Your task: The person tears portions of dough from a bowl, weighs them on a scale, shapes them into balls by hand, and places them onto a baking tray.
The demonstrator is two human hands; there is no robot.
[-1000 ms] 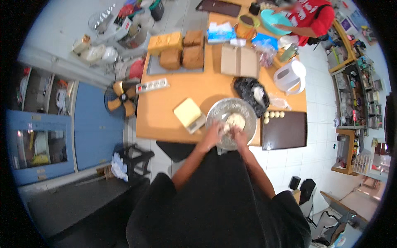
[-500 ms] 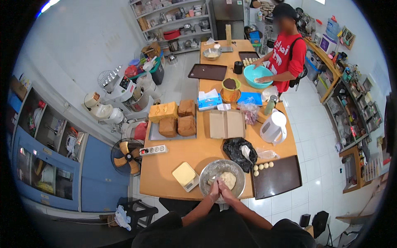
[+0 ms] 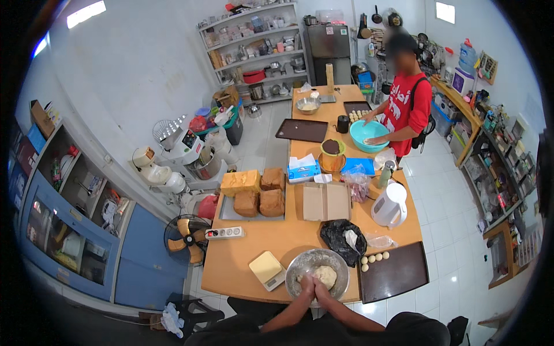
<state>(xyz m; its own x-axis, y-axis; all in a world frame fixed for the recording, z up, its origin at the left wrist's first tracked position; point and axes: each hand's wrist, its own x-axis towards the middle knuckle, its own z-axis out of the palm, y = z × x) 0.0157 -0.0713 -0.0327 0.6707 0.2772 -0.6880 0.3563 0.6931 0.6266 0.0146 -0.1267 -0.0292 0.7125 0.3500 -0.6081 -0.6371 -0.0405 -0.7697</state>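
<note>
A steel mixing bowl (image 3: pixel 334 258) at the near table edge holds a pale lump of dough (image 3: pixel 326 277). My left hand (image 3: pixel 306 284) and my right hand (image 3: pixel 320 290) meet inside it, closed, at the lump's lower left; what is between them is too small to make out. Left of the bowl is a scale (image 3: pixel 272 280) with a pale yellow top. To its right, several small dough balls (image 3: pixel 378 256) lie on a dark tray (image 3: pixel 395 279), beside a black plastic bag (image 3: pixel 334 230).
Loaves (image 3: pixel 247 202) on a metal tray, a power strip (image 3: pixel 222 233), an open cardboard box (image 3: pixel 326 202) and a white kettle (image 3: pixel 386 205) occupy the table (image 3: pixel 234 259). A co-worker (image 3: pixel 407 109) in red works at a turquoise bowl (image 3: pixel 369 132). A fan (image 3: pixel 187 239) stands at the left.
The view has tilted up, bringing the shelves and co-worker fully in. My hands have drawn together from either side within the bowl. The co-worker's hands stay at the turquoise bowl.
</note>
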